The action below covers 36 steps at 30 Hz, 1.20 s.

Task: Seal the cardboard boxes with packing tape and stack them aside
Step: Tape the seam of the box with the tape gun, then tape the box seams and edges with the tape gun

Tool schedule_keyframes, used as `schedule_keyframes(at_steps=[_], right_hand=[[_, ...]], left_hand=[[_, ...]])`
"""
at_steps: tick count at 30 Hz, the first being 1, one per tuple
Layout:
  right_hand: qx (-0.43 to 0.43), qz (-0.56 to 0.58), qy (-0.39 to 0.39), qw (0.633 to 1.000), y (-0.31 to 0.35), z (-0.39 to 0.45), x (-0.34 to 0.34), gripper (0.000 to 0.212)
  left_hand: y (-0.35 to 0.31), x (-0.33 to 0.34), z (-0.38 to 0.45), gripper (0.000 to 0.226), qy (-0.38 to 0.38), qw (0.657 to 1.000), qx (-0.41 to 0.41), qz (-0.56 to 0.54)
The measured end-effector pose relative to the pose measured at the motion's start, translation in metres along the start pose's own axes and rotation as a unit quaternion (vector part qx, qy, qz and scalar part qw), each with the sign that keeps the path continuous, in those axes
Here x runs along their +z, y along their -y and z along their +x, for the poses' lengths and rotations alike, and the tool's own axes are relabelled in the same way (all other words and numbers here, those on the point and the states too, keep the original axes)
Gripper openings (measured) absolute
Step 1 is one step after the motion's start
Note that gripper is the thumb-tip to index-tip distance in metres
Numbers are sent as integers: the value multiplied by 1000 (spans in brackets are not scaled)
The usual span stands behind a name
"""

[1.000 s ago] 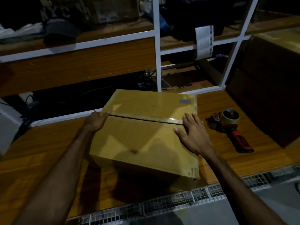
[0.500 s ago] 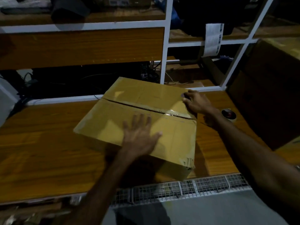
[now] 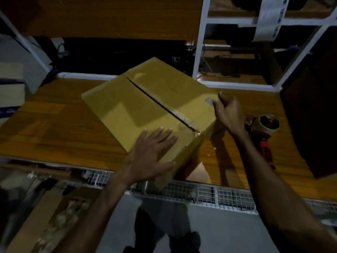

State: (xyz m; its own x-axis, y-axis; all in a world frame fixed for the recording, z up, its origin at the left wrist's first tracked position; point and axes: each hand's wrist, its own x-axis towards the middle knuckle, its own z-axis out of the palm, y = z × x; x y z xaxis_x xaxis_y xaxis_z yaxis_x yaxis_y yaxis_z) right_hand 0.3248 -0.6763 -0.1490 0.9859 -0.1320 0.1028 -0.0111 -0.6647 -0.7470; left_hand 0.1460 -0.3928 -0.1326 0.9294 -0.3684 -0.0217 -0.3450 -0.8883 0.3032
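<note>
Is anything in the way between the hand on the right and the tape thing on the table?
Nothing visible is. The right hand is at the cardboard box's far corner, and the tape dispenser lies on the table just past its wrist, beside the box. The left hand lies flat on the box top.

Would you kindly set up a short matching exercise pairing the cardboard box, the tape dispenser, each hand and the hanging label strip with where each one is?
Things:
1. cardboard box
2. tape dispenser
3. left hand
4. right hand
5. label strip

Places:
A. hanging from the white shelf frame
B. flat on the box's near corner
C. on the wooden table, turned at an angle
D. at the box's right edge
E. lying on the table right of the box

Pairs: 1-C, 2-E, 3-B, 4-D, 5-A
</note>
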Motion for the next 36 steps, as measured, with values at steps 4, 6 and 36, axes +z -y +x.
schedule_keyframes(at_steps=[4, 6, 36], right_hand=[[-18, -77, -37, 996, 1, -76, 4, 57], [-33, -89, -52, 994, 5, -114, 9, 58], [86, -133, 101, 982, -65, -90, -62, 42]], left_hand=[[33, -19, -57, 77, -13, 993, -56, -98], [52, -27, -77, 75, -22, 990, -80, -116], [3, -18, 50, 61, -12, 997, 73, 15]])
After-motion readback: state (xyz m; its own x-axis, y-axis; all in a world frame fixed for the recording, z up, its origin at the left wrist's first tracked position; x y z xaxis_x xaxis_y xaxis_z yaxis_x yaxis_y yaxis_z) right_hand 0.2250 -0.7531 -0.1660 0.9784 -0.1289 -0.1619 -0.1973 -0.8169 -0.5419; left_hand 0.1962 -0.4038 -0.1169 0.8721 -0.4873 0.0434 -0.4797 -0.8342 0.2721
